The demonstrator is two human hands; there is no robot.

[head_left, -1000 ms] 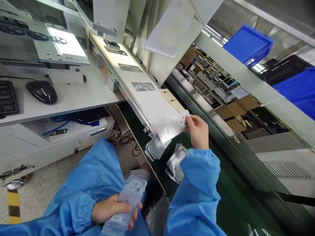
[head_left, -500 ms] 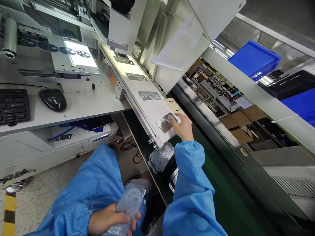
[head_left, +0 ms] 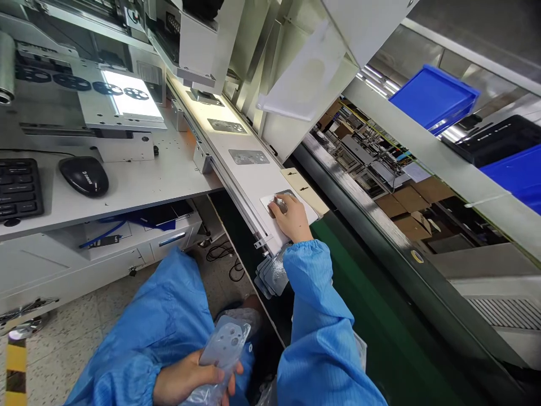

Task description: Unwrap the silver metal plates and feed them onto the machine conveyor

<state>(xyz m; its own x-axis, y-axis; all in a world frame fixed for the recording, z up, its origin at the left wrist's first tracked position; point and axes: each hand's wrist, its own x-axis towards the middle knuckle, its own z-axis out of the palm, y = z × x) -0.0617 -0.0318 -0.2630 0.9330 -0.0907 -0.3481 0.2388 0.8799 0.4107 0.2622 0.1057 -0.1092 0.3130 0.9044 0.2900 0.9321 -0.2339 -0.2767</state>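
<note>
My right hand (head_left: 291, 216) rests over the near end of a white conveyor strip (head_left: 253, 183), thumb and fingers curled down onto a grey phone-shaped plate (head_left: 284, 194) lying flat there. The hand covers much of that plate. Farther up the strip lie two similar plates, a middle one (head_left: 249, 157) and a far one (head_left: 227, 126). Low in the picture, my left hand (head_left: 196, 376) is closed around clear plastic phone-shaped sheets (head_left: 226, 341) with round holes, partly in a bag. Several patterned grey plates (head_left: 273, 275) are fanned below the strip's end, partly behind my right sleeve.
A cream-coloured plate (head_left: 304, 189) sits right of the strip. Beyond runs a dark green belt (head_left: 406, 327). On the left, a desk (head_left: 169, 175) holds a black mouse (head_left: 83, 176) and a keyboard (head_left: 19, 188). A machine head (head_left: 198, 51) hangs over the strip's far end.
My right hand has moved left from the plate's right edge to over its top. The plates sit slightly farther up the strip. My left hand keeps its hold on the clear sheets.
</note>
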